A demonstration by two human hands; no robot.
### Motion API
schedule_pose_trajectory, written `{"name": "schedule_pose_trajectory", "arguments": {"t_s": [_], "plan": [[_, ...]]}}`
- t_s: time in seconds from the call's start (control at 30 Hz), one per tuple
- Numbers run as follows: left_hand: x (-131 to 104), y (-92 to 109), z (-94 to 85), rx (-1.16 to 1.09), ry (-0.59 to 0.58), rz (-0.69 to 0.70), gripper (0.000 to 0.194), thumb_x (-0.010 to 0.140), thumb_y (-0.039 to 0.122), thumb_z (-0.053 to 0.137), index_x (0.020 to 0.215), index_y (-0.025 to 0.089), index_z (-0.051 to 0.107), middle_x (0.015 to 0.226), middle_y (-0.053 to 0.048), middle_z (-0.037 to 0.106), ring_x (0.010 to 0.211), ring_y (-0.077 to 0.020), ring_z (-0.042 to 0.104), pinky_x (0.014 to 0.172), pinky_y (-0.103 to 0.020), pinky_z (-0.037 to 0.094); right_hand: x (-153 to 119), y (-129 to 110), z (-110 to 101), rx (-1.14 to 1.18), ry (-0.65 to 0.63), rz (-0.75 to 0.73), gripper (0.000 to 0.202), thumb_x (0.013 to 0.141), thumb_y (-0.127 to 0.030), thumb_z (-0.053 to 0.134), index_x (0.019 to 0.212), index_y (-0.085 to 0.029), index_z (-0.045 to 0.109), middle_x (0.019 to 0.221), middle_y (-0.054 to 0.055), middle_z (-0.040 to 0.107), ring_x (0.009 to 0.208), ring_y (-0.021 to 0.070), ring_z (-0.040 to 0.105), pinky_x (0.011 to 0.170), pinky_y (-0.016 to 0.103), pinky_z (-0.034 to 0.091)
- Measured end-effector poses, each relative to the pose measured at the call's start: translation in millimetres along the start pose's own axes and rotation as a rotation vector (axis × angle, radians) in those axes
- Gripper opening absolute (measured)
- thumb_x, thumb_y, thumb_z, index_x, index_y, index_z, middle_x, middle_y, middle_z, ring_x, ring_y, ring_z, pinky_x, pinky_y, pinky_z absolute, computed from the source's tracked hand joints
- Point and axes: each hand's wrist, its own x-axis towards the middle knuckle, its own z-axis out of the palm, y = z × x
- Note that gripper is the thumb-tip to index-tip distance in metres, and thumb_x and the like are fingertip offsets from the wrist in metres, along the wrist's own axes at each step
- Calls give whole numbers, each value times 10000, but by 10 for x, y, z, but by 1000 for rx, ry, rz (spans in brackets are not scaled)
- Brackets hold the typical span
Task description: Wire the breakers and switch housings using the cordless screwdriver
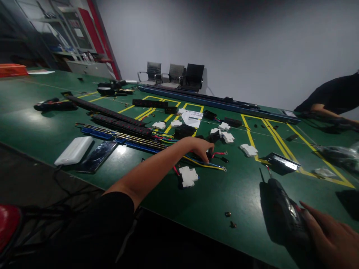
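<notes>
My left hand [202, 148] reaches over the middle of the table, its fingers closed around a small black-and-white part [209, 153]. A red wire [219, 153] with a ring terminal sticks out beside that part; my fingers hide most of the rest. Just below the hand lie yellow and blue wires [209, 164] ending in ring terminals. At the lower right, my right hand [328, 231] grips a dark cordless screwdriver [286, 209], its bit pointing away over the table. A white circuit breaker [188, 176] lies nearer the front edge.
Black socket strips [120, 123] and a blue rail with brass bars [123, 137] lie left. A power bank [74, 150] and phone [97, 156] sit near the edge. More white breakers [224, 132], small screws [232, 224] and a metal bracket [282, 163] are scattered. Another person's arm [328, 111] is far right.
</notes>
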Motion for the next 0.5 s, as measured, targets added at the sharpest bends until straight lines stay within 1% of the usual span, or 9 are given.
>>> {"name": "schedule_pose_trajectory", "arguments": {"t_s": [0.03, 0.07, 0.1, 0.17, 0.2, 0.27, 0.37, 0.43, 0.5], "plan": [[1, -24, 9, -11, 12, -6, 744, 683, 543, 846, 1318, 219, 636, 1257, -131, 694, 1029, -325, 648, 873, -446, 524, -24, -133, -53, -61, 5, 50, 653, 974, -695, 305, 1317, -344, 736, 1083, 244, 744, 1089, 447, 673, 883, 616, 465], [8, -48, 19, -23, 23, -7, 747, 679, 544, 848, 1320, 221, 643, 1260, -129, 694, 1036, -326, 642, 886, -450, 520, -42, -256, -96, -104, -5, 69, 715, 997, -688, 252, 1317, -277, 741, 1118, 252, 737, 1137, 449, 655, 922, 612, 455], [18, -71, 28, -33, 28, -8, 738, 675, 543, 850, 1314, 231, 655, 1268, -122, 696, 1046, -326, 637, 904, -453, 515, -55, -357, -126, -133, -20, 75, 742, 1017, -671, 216, 1335, -240, 730, 1160, 248, 732, 1180, 447, 635, 949, 607, 446], [31, -106, 33, -38, 34, -6, 731, 673, 541, 856, 1316, 248, 670, 1293, -114, 697, 1069, -322, 627, 947, -456, 500, -68, -466, -143, -158, -19, 60, 737, 1039, -634, 200, 1353, -207, 712, 1250, 226, 712, 1217, 437, 614, 981, 597, 433], [27, -114, 25, -28, 35, -5, 734, 678, 543, 853, 1325, 247, 674, 1306, -119, 696, 1076, -322, 624, 958, -458, 493, -71, -473, -137, -150, 12, 52, 717, 1035, -630, 222, 1341, -209, 716, 1270, 208, 708, 1207, 429, 621, 982, 593, 435], [-14, -112, -25, 3, 42, 7, 726, 716, 556, 823, 1347, 229, 676, 1334, -144, 688, 1095, -329, 624, 962, -459, 486, -79, -430, -121, -78, 117, 26, 670, 1007, -636, 300, 1282, -214, 741, 1260, 167, 717, 1153, 395, 658, 983, 568, 456], [-171, -80, -169, 19, 75, 39, 683, 808, 563, 745, 1376, 193, 664, 1353, -169, 686, 1119, -319, 638, 931, -422, 488, -103, -403, -138, 44, 323, -10, 600, 978, -611, 408, 1192, -187, 773, 1165, 141, 744, 1048, 350, 706, 944, 509, 497], [-334, -59, -265, -5, 126, 58, 628, 873, 536, 690, 1385, 174, 647, 1310, -158, 712, 1081, -282, 663, 887, -375, 492, -133, -507, -181, 63, 420, -46, 542, 993, -563, 445, 1181, -178, 777, 1145, 139, 747, 1036, 347, 712, 900, 480, 512], [-532, -52, -299, 2, 241, 62, 517, 932, 479, 633, 1341, 165, 661, 1246, -135, 736, 1031, -243, 674, 849, -338, 480, -166, -709, -223, 81, 467, -104, 467, 1008, -511, 477, 1169, -190, 775, 1139, 124, 749, 1047, 335, 713, 872, 449, 517]]}}
